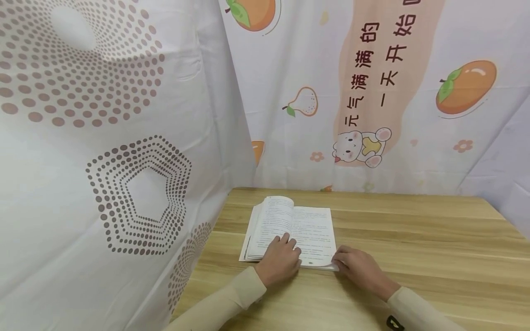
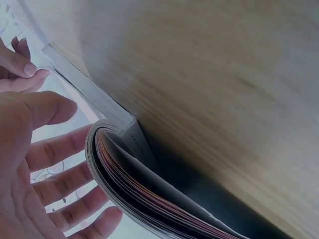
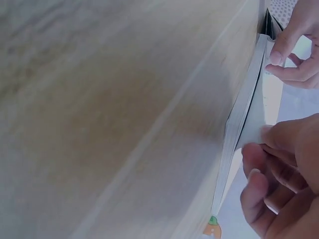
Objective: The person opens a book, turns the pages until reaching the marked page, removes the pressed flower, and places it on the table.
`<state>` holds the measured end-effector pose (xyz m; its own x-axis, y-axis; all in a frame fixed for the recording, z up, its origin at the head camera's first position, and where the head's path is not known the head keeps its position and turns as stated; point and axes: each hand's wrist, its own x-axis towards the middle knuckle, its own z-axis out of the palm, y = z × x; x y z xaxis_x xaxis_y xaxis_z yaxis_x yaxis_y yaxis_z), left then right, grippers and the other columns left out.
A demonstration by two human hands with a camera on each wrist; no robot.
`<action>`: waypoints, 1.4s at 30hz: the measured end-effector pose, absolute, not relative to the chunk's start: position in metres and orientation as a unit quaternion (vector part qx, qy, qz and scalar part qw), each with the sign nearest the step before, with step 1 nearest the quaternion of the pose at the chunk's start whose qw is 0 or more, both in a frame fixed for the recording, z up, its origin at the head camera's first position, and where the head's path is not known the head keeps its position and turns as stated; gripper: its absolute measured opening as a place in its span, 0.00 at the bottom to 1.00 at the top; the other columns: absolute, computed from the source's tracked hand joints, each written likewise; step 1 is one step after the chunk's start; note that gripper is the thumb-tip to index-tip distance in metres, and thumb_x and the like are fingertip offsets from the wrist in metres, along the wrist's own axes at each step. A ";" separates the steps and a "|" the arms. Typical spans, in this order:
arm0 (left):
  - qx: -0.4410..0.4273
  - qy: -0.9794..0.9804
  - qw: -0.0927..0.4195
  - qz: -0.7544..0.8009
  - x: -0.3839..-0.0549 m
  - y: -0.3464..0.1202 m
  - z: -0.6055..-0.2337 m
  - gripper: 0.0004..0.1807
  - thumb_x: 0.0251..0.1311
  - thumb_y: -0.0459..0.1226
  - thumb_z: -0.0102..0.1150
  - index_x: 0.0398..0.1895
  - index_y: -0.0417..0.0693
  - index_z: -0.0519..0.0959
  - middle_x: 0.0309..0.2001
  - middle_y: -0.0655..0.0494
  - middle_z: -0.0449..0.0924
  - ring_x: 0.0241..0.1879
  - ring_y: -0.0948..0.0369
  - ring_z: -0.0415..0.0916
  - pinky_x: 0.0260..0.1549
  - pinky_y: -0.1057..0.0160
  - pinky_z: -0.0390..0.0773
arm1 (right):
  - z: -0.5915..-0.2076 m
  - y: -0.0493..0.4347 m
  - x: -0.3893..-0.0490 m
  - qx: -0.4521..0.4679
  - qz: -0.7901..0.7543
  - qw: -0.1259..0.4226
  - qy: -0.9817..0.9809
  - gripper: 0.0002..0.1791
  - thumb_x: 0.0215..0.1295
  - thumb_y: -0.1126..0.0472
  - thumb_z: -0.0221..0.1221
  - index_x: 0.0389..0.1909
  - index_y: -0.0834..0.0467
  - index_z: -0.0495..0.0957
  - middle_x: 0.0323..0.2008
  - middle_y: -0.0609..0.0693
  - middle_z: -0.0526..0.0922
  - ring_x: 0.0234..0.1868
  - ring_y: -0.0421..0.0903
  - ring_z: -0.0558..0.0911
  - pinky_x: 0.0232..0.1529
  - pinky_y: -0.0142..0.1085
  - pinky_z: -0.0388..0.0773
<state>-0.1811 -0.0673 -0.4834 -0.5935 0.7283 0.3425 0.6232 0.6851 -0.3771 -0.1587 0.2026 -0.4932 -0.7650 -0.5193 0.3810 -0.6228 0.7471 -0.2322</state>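
An open book (image 1: 312,225) with printed text lies on the table, its left-side pages curving up in a thick stack. My left hand (image 1: 279,259) rests on the lower part of the book near the fold, fingers spread over the paper. In the left wrist view, the fingers (image 2: 62,184) lie loosely extended against the bent pages (image 2: 149,194), with the thumb held apart. At the book's lower right corner, my right hand (image 1: 358,269) pinches a page (image 3: 255,122) between thumb and forefinger. That page's corner is lifted slightly off the pages below.
A wood-grain table (image 1: 414,248) extends to the right of the book. White curtains hang behind and at the left, one with fruit pictures and writing (image 1: 306,101), the other with brown dot patterns (image 1: 141,193).
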 end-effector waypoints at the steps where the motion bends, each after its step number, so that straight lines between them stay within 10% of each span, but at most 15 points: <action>1: -0.380 -0.887 0.239 0.110 -0.181 -0.067 -0.484 0.14 0.62 0.50 0.65 0.22 0.54 0.83 0.26 0.60 0.75 0.29 0.59 0.66 0.24 0.62 0.67 | -0.494 0.202 -0.159 0.308 0.172 0.151 -0.923 0.03 0.61 0.65 0.72 0.34 0.56 0.88 0.35 0.42 0.84 0.35 0.37 0.83 0.34 0.37 0.82; 15: -0.369 -0.898 0.211 0.114 -0.181 -0.066 -0.481 0.22 0.62 0.63 0.62 0.28 0.59 0.87 0.27 0.61 0.77 0.31 0.60 0.66 0.27 0.63 0.67 | -0.487 0.200 -0.163 0.251 0.240 0.127 -0.929 0.05 0.57 0.67 0.73 0.30 0.54 0.88 0.35 0.43 0.85 0.25 0.29 0.71 0.27 0.29 0.72; 26: -0.340 -0.905 0.229 0.116 -0.182 -0.065 -0.477 0.08 0.69 0.43 0.63 0.32 0.52 0.85 0.29 0.58 0.79 0.30 0.60 0.72 0.27 0.63 0.70 | -0.486 0.205 -0.160 0.202 0.237 0.105 -0.945 0.40 0.52 0.58 0.78 0.65 0.66 0.76 0.51 0.60 0.81 0.34 0.41 0.76 0.36 0.41 0.78; 35: -0.368 -0.879 0.284 0.108 -0.185 -0.067 -0.476 0.06 0.60 0.33 0.70 0.38 0.52 0.84 0.34 0.57 0.76 0.35 0.60 0.69 0.30 0.65 0.69 | -0.489 0.205 -0.158 0.229 0.234 0.069 -0.942 0.13 0.55 0.57 0.76 0.38 0.59 0.88 0.48 0.52 0.83 0.42 0.45 0.82 0.40 0.43 0.80; 42: -0.393 -0.872 0.254 0.144 -0.182 -0.068 -0.481 0.04 0.59 0.37 0.70 0.28 0.57 0.87 0.31 0.61 0.78 0.36 0.59 0.70 0.35 0.62 0.71 | -0.490 0.203 -0.156 0.211 0.239 0.056 -0.946 0.07 0.58 0.61 0.74 0.38 0.55 0.89 0.43 0.46 0.84 0.42 0.45 0.84 0.45 0.47 0.82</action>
